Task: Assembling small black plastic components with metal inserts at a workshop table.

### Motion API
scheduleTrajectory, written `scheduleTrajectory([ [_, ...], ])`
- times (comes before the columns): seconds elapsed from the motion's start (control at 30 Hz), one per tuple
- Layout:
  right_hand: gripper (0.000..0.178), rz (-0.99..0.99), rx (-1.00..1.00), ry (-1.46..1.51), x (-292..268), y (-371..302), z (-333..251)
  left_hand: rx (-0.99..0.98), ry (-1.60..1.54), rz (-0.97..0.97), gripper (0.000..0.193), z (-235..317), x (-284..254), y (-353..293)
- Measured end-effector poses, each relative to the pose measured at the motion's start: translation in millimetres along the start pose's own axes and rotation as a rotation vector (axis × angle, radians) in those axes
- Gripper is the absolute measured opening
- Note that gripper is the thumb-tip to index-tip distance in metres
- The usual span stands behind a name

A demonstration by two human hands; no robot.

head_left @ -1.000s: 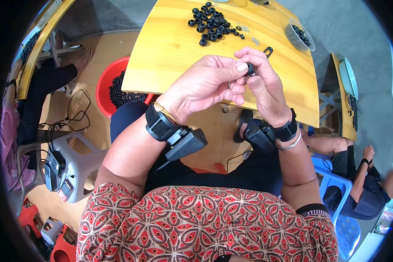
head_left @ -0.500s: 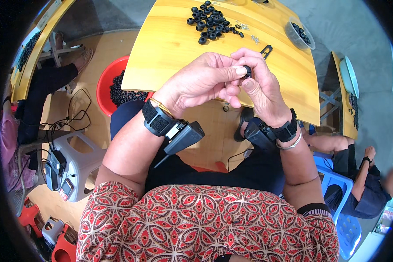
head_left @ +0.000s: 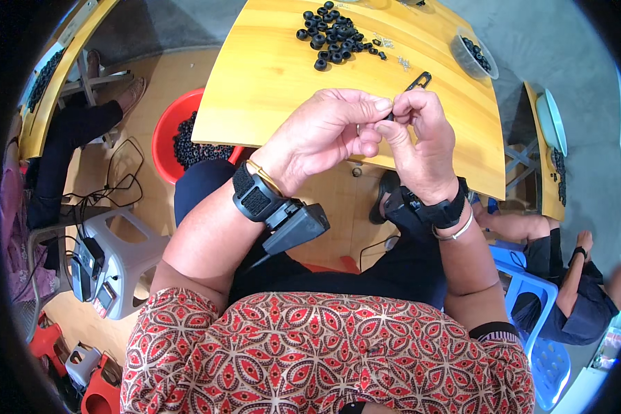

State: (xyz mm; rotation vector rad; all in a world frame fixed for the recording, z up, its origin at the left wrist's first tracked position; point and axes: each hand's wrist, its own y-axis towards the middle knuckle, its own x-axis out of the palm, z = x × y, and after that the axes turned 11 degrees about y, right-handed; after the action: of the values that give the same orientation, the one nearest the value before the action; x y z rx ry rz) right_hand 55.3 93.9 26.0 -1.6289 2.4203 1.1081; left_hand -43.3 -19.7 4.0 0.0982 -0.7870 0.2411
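Observation:
Over the near edge of the yellow wooden table, my left hand and my right hand meet at the fingertips. Both are closed on a small black part, pinched between thumbs and index fingers. Most of it is covered, so its full shape does not show. A flat black slotted tool lies on the table just beyond my right hand. Farther back is a pile of round black parts, with small silvery pieces beside it.
A clear plastic bowl of black parts stands at the table's right edge. On the floor to the left, a red basin holds many black rings. A grey stool with devices is at left; a person sits right, near a blue chair.
Both hands have come slightly lower and nearer to me. The fingers have turned about the small black part, which now shows less. More of the slotted tool is visible.

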Motion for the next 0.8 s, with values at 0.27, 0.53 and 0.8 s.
scheduleTrajectory([
  [0.27,0.012,0.013,0.014,-0.049,-6,6,-7,0.109,0.434,0.139,0.019,6,5,-2],
  [0.53,0.008,0.06,0.101,0.048,-11,5,3,0.116,0.318,0.125,0.021,7,5,-3],
  [0.8,0.01,0.077,0.124,0.167,-10,0,1,0.124,0.208,0.064,0.021,4,5,-2],
])
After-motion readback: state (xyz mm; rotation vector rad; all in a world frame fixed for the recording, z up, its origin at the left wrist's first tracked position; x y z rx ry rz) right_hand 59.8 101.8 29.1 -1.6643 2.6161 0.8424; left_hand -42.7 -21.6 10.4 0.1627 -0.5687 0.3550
